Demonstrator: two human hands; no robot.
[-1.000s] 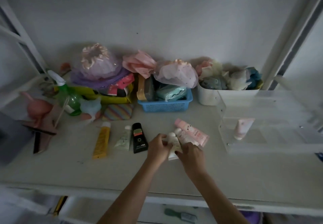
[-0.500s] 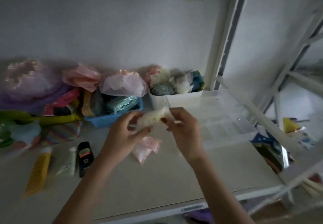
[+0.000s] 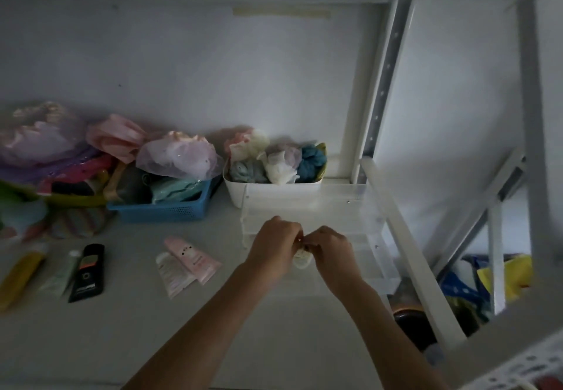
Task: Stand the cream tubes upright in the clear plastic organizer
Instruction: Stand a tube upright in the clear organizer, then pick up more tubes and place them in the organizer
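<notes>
My left hand (image 3: 274, 245) and my right hand (image 3: 330, 249) meet over the front of the clear plastic organizer (image 3: 350, 207), both pinching a small white cream tube (image 3: 302, 259) held cap down between them. On the shelf to the left lie a pink tube (image 3: 192, 257) and a white tube (image 3: 172, 274), touching each other. Farther left lie a black tube (image 3: 87, 272), a pale green tube (image 3: 62, 274) and a yellow tube (image 3: 18, 277). The inside of the organizer behind my hands is hidden.
A white bin (image 3: 274, 190) of scrunchies stands right behind the organizer. A blue basket (image 3: 164, 210) and a pile of shower caps (image 3: 42, 139) fill the back left. White shelf posts (image 3: 380, 85) and a slanted rail (image 3: 408, 249) bound the right side.
Both hands have carried the white tube from the shelf to the organizer's front and lowered it. The camera has swung right, so the other tubes now sit at the left.
</notes>
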